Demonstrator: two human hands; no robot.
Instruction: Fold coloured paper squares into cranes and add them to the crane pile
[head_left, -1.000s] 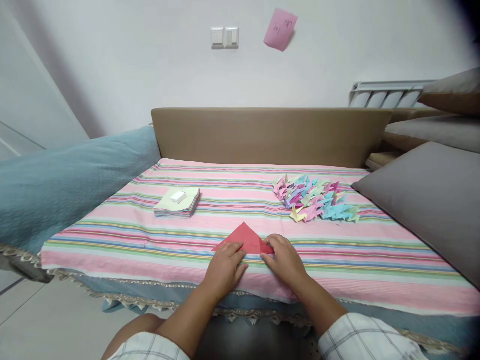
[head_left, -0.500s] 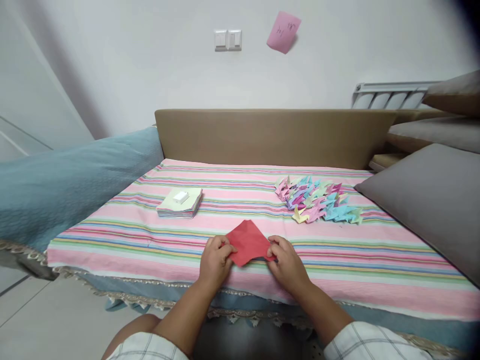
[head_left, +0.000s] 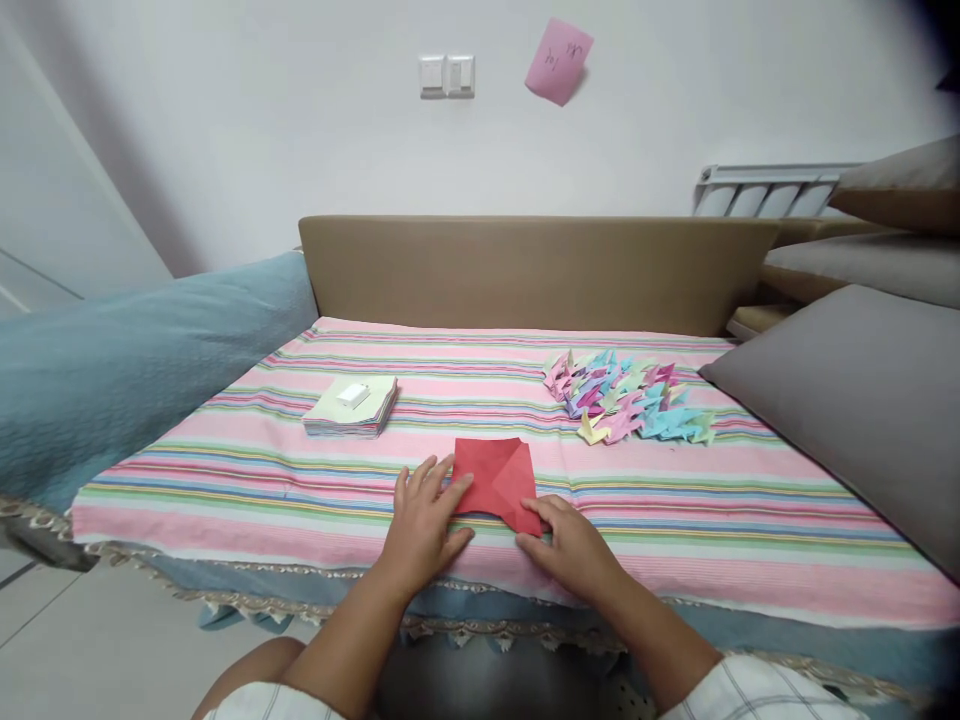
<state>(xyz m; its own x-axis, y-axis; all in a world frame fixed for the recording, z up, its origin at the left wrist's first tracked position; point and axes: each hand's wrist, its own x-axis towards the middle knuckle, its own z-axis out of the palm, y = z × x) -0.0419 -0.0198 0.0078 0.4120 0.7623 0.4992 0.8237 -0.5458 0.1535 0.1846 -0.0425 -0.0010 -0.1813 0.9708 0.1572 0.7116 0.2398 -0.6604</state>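
A red sheet of origami paper [head_left: 491, 478] with crease lines lies on the striped cloth [head_left: 247, 470] in front of me, its near edge lifted slightly. My left hand [head_left: 426, 515] has its fingers spread, the index fingertip touching the paper's left side. The near right corner of the paper is pinched between the thumb and fingers of my right hand [head_left: 562, 540]. Farther right lies a cluster of folded paper cranes [head_left: 630, 400] in several colours. To the left sits a stack of paper squares [head_left: 349, 410] with a small white block [head_left: 353, 395] on top.
A brown backrest [head_left: 525, 275] runs along the far side below a white wall. Grey cushions [head_left: 847, 410] stand at the right, and a blue covered armrest [head_left: 165, 350] at the left. A pink note [head_left: 559, 62] and light switches [head_left: 447, 76] are on the wall.
The red paper has turned from a diamond pose to edges roughly square to me. My left hand has let go of its corner and spread its fingers; my right hand still grips a corner.
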